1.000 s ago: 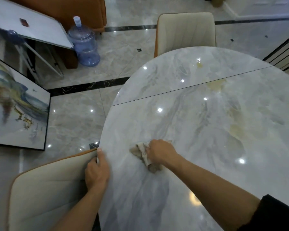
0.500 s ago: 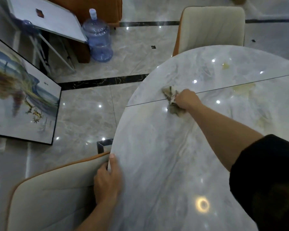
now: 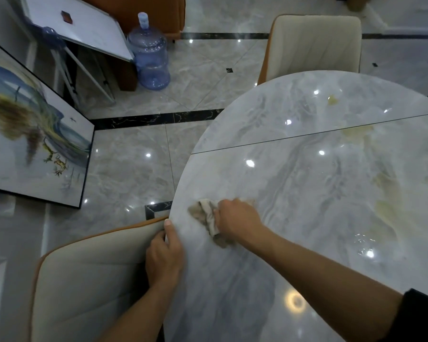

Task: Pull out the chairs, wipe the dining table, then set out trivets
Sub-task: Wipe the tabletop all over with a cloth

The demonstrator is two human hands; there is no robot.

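Note:
The oval grey marble dining table [image 3: 319,193] fills the right side, with a seam across it and yellowish stains towards the right. My right hand [image 3: 237,219] presses a crumpled beige cloth [image 3: 206,214] onto the tabletop near its left edge. My left hand [image 3: 164,255] rests on the table's left rim, thumb on top, beside a cream chair with orange trim [image 3: 84,280]. A second cream chair [image 3: 314,45] stands at the table's far end. No trivets are in view.
On the glossy tiled floor at left, a framed painting [image 3: 35,134] leans, with a whiteboard on a stand [image 3: 82,30] and a blue water jug [image 3: 150,58] behind it. An orange sofa [image 3: 143,11] stands at the back.
My right hand swept the cloth from near the left edge out to the table's seam, then back close to me. My left hand stayed on the rim.

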